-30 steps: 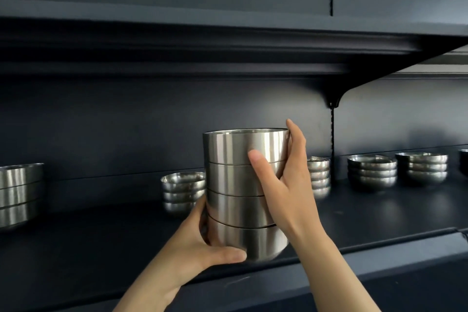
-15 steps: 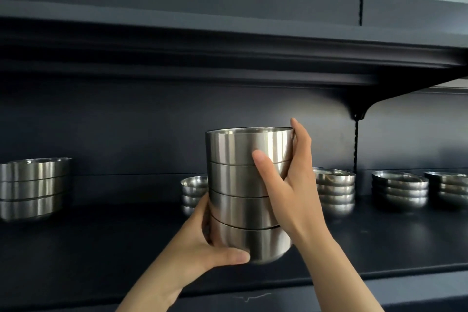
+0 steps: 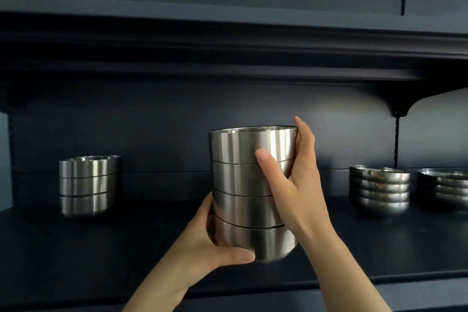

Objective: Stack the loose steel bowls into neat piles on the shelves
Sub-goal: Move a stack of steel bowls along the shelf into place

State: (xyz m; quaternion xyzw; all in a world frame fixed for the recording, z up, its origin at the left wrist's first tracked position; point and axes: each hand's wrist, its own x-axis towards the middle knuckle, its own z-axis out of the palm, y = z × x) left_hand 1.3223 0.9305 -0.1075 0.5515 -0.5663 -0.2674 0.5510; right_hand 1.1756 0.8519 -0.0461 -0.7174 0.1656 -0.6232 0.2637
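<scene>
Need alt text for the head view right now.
Both hands hold a stack of four steel bowls above a dark shelf: left hand at its base, right hand at its side. Shorter bowl piles sit either side.

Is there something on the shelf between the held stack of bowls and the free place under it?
Nothing visible. The held stack hangs over bare shelf; the left pile and right pile stand well aside.

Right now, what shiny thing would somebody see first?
First, the tall pile of four shiny steel bowls in the middle, held up in front of the dark shelf. The left hand grips its bottom bowl, and the right hand grips its side. A shorter pile of straight-sided steel bowls stands on the shelf's left.
</scene>
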